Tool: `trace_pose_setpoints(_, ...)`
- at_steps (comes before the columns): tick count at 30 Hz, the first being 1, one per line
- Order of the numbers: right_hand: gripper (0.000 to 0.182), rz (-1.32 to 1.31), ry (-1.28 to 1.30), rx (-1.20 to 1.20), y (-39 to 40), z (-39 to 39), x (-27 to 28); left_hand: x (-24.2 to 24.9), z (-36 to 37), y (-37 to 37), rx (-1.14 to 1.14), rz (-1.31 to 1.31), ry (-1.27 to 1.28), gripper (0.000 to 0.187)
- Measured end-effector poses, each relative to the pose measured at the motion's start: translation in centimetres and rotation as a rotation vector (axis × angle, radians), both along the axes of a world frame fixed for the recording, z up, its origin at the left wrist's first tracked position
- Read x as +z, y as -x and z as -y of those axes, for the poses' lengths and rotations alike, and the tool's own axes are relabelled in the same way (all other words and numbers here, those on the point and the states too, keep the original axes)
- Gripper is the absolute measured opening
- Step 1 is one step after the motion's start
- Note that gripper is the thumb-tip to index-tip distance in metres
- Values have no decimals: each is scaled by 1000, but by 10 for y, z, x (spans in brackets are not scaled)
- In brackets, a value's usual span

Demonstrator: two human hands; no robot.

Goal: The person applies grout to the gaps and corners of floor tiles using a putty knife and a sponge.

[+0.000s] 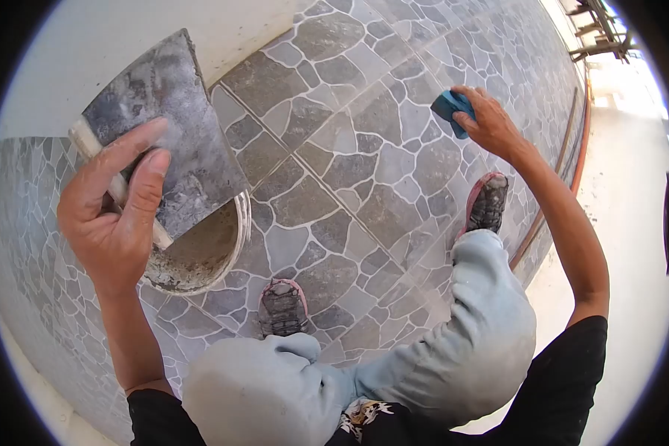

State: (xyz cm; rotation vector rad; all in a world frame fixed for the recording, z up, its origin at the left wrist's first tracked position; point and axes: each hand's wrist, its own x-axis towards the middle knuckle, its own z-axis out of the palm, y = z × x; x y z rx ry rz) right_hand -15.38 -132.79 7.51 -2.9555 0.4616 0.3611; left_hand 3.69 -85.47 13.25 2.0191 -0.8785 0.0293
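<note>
left hand (pixel 115 208): clamped on a broad, grey-smeared blade (pixel 175 123), partly hiding the bucket (pixel 243 230) | right hand (pixel 490 123): gripping a small blue tool (pixel 447 110) above the stone-patterned floor (pixel 334 182) | hands: well apart

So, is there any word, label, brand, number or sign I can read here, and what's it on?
None can be read.
Shirt: a pale print, with no letters I can make out.
Plate, blue tool, bucket: no lettering shows.

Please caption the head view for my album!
Left hand holds a flat grey trowel, right hand a small blue tool.
</note>
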Motion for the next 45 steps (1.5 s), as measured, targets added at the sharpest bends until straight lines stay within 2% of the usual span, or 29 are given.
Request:
trace_pose_setpoints(2, 47, 90, 95, -57, 53, -14, 12, -11, 3, 23, -73, -2, 115, 19)
trace_pose_setpoints(3, 47, 135, 133, -92, 80, -31, 22, -15, 2, 38, -180, -58, 108, 19)
trace_pose_setpoints(5, 62, -67, 66, -186, 119, -72, 63, -20, 9, 59, -113, -143, 247, 24)
trace_pose_setpoints(6, 62, -86, 88, -257, 146, -81, 72, -23, 12, 69, -183, -169, 264, 24)
trace_pose_setpoints(9, 56, -150, 82, -286, 210, -101, 81, -31, 17, 90, -176, -182, 262, 26)
trace_pose_setpoints(11, 48, 26, 216, -359, 274, -108, 55, -35, 22, 94, -125, -303, 310, 28)
trace_pose_setpoints(12, 50, -18, 138, -465, 296, -120, 48, -33, 27, 95, -131, -299, 318, 28)
trace_pose_setpoints(14, 48, 39, -12, -527, 327, -161, 32, -27, 38, 97, -161, -222, 274, 29)
trace_pose_setpoints(17, 45, 236, -190, -437, 358, -240, -37, -10, 51, 106, -215, -72, 175, 29)
trace_pose_setpoints(19, 41, 348, -367, -302, 365, -294, -99, -5, 63, 110, -302, -104, 195, 29)
trace_pose_setpoints(21, 33, 343, -371, -193, 361, -318, -145, 4, 71, 105, -402, 177, 49, 28)
trace_pose_setpoints(22, 33, 388, -362, -164, 359, -309, -154, 12, 67, 106, -451, 258, 29, 29)
trace_pose_setpoints(24, 26, 648, -187, -364, 342, -254, -170, 37, 91, 101, -479, 334, -74, 31)
trace_pose_setpoints(25, 23, 713, -104, -471, 333, -217, -172, 49, 105, 99, -486, 270, -136, 32)
trace_pose_setpoints(26, 25, 751, 1, -549, 322, -183, -173, 57, 124, 97, -486, 202, -169, 33)
trace_pose_setpoints(28, 29, 716, 105, -624, 308, -144, -176, 75, 162, 74, -539, 226, -431, 34)
trace_pose_setpoints(31, 33, 679, 98, -618, 314, -190, -162, 89, 205, 24, -567, 492, -656, 38)
trace_pose_setpoints(34, 36, 565, -160, -245, 355, -291, -169, 120, 234, -35, -529, 583, -749, 42)
trace_pose_setpoints(35, 32, 596, -237, -153, 368, -312, -169, 130, 247, -54, -525, 600, -804, 44)
trace_pose_setpoints(36, 31, 587, -274, -154, 374, -312, -169, 135, 260, -70, -545, 559, -741, 49)
trace_pose_setpoints(37, 31, 600, -263, -169, 369, -295, -171, 138, 278, -71, -556, 577, -733, 49)
trace_pose_setpoints(40, 31, 584, -181, -338, 326, -195, -174, 128, 324, -73, -533, 398, -695, 56)
trace_pose_setpoints(42, 31, 674, 89, -517, 289, -96, -178, 105, 340, -32, -499, 401, -703, 56)
trace_pose_setpoints(44, 28, 655, 284, -713, 264, -7, -186, 68, 347, -13, -604, 390, -678, 56)
trace_pose_setpoints(45, 28, 665, 316, -776, 259, 19, -186, 50, 348, 0, -599, 251, -695, 55)
